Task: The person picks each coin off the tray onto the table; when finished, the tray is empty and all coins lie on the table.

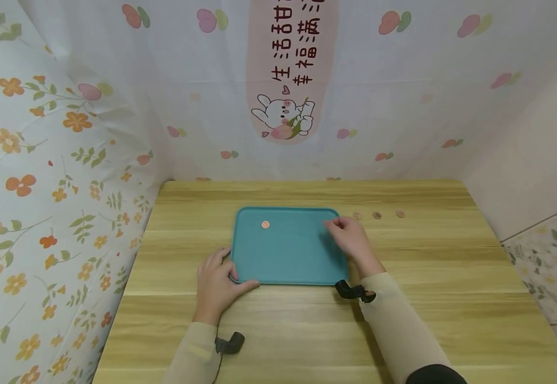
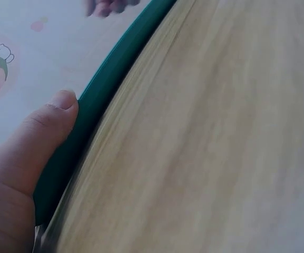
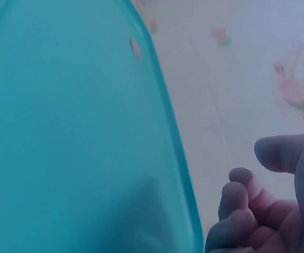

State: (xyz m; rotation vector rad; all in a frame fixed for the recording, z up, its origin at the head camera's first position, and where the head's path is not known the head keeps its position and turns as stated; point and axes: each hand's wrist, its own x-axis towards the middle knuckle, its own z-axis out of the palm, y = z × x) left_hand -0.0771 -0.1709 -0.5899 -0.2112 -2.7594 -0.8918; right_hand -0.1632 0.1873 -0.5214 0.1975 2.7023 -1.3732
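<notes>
A blue-green rectangular tray (image 1: 283,256) lies on the wooden table. My left hand (image 1: 217,282) holds its near left corner, the thumb (image 2: 57,118) along the front rim and the other fingers at the left side. One copper coin (image 1: 265,225) lies flat on the tray's upper left part. Over the tray's right edge is my right hand (image 1: 350,237), its fingers loosely bent. In the right wrist view a gap shows between its thumb (image 3: 281,153) and fingers, with nothing visible in it.
Right of the tray, a row of three copper coins, a left one (image 1: 357,215), a middle one (image 1: 377,215) and a right one (image 1: 400,214), lies on the table (image 1: 427,266). A printed cloth (image 1: 211,106) hangs behind the table, with a flowered one on the left.
</notes>
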